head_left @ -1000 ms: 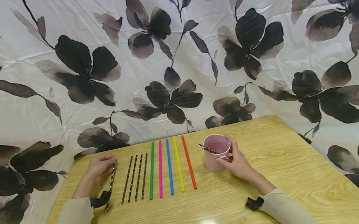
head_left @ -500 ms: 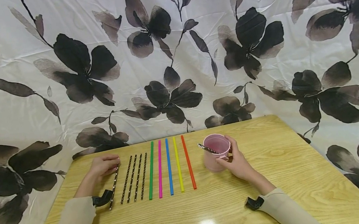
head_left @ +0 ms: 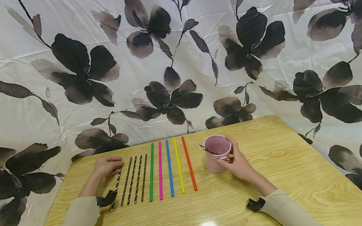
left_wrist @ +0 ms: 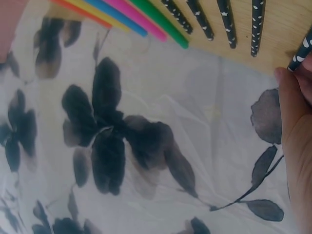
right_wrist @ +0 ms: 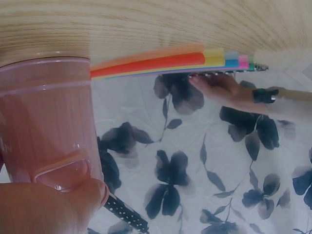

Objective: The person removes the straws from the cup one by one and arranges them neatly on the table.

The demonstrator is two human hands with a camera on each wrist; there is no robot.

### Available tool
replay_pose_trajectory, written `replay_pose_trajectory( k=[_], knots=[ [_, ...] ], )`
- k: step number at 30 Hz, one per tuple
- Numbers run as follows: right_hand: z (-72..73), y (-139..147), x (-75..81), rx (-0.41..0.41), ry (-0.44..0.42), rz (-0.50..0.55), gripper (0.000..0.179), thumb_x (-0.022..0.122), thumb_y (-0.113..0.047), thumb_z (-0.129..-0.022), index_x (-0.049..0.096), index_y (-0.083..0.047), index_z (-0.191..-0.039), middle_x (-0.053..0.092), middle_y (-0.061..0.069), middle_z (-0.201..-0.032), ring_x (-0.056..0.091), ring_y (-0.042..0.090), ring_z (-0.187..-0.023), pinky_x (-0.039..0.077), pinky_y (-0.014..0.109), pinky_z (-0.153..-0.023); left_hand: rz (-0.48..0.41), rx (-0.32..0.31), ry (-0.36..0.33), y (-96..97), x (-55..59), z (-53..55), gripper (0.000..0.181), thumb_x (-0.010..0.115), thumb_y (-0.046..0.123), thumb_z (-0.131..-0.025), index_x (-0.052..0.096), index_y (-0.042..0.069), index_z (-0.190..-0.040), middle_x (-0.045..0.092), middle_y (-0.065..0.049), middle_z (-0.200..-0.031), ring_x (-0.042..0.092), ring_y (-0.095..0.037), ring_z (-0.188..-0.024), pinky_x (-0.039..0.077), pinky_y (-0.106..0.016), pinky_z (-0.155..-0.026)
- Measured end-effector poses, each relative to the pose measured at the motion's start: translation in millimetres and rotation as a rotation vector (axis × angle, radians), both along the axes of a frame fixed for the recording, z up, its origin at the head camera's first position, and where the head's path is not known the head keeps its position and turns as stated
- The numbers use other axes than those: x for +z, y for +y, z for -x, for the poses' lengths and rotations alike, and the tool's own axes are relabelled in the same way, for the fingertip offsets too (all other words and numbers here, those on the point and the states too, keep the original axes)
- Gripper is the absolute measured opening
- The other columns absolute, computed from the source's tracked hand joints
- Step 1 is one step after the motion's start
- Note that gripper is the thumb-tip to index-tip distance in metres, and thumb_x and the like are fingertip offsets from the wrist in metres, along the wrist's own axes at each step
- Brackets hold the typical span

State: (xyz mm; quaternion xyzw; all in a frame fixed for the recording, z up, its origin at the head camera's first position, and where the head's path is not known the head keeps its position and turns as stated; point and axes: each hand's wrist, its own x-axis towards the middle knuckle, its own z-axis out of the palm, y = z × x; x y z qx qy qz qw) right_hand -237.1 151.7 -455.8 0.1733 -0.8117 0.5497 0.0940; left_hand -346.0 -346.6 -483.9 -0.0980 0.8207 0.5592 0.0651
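Observation:
My left hand [head_left: 107, 167] pinches the far end of a black straw with white marks [head_left: 118, 178] at the left end of a row. In the left wrist view the thumb lies against the tip of this straw [left_wrist: 303, 51]. My right hand [head_left: 239, 163] holds a pink mug [head_left: 214, 164] at its handle and side, standing on the table. A black straw with white spots [head_left: 207, 149] leans in the mug, its upper end sticking out over the left rim. Its lower end is hidden inside.
Several black patterned straws [head_left: 135, 180] lie side by side on the wooden table [head_left: 176, 219]. To their right lie green [head_left: 152, 172], pink [head_left: 160, 170], blue [head_left: 169, 169], yellow [head_left: 179, 166] and red [head_left: 189, 163] straws. A flowered cloth [head_left: 170, 57] hangs behind.
My left hand has moved right with the black straw, bringing it closer to the row of black straws. The right hand and the mug have stayed in place.

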Motion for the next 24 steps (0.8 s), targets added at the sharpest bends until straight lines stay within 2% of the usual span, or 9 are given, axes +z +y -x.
replay_pose_trajectory(
  k=[7,15,24],
  knots=[
    [1.2,0.6,-1.0,0.003,-0.005,0.003,0.086,0.069,-0.017,-0.077,0.010,-0.016,-0.140,0.039,0.021,-0.126,0.049,0.024,-0.098,0.048,0.033,-0.074,0.016,-0.004,-0.001,5.6,3.6,0.3,0.039,0.068,0.016,-0.078,0.058,-0.004,-0.110,0.063,-0.004,-0.086,0.061,-0.012,-0.071,0.052,-0.028,-0.062],
    [2.0,0.6,-2.9,-0.005,0.010,-0.001,0.086,0.070,-0.018,-0.077,0.011,-0.021,-0.139,0.041,0.022,-0.123,0.051,0.025,-0.097,0.049,0.029,-0.074,0.015,-0.028,0.019,9.9,2.5,3.8,0.041,0.069,0.014,-0.077,0.057,-0.006,-0.111,0.064,-0.004,-0.082,0.063,-0.015,-0.069,0.053,-0.030,-0.061],
    [1.5,0.1,-2.1,-0.002,0.007,0.002,0.086,0.069,-0.017,-0.077,0.010,-0.022,-0.139,0.041,0.023,-0.124,0.051,0.025,-0.097,0.049,0.029,-0.074,0.005,-0.018,0.039,9.7,1.3,4.8,0.041,0.068,0.014,-0.077,0.056,-0.006,-0.112,0.064,-0.006,-0.085,0.063,-0.016,-0.072,0.053,-0.031,-0.061]
  ],
)
